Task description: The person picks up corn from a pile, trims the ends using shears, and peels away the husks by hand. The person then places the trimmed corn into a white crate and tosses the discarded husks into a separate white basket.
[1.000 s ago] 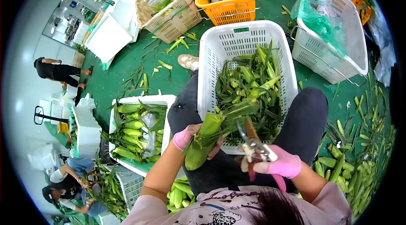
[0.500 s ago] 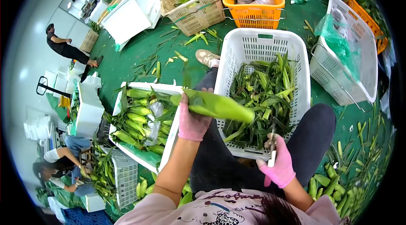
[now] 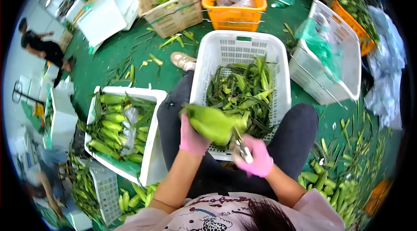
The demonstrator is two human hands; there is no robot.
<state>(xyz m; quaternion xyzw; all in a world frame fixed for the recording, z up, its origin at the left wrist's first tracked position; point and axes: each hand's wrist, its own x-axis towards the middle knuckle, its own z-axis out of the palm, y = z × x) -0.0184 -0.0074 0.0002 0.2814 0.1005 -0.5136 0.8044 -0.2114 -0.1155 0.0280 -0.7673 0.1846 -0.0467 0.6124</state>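
My left hand (image 3: 193, 139), in a pink glove, grips an ear of corn (image 3: 210, 124) in its green husk. One end of the ear points right, blurred by motion. My right hand (image 3: 257, 158), also gloved in pink, is closed around pruning shears (image 3: 243, 147), whose blades reach up close to that end of the ear. Both hands are over my lap at the near edge of a white plastic basket (image 3: 283, 57) holding cut green husks and leaves (image 3: 241, 85). To the left, a white foam box (image 3: 152, 144) contains rows of husked-green corn ears (image 3: 110, 129) and a clear bag.
Beige (image 3: 173, 20) and orange (image 3: 234, 19) crates stand ahead; a white crate (image 3: 319, 89) with green plastic is at right. Loose corn (image 3: 343, 198) and leaf scraps lie lower right. One person (image 3: 41, 46) stands far left; another (image 3: 45, 183) sits lower left beside a grey-white crate (image 3: 104, 187).
The corn ear has come down and tilted toward the shears, and my right hand has moved left to meet it. The whole view has shifted, with the surroundings sliding left.
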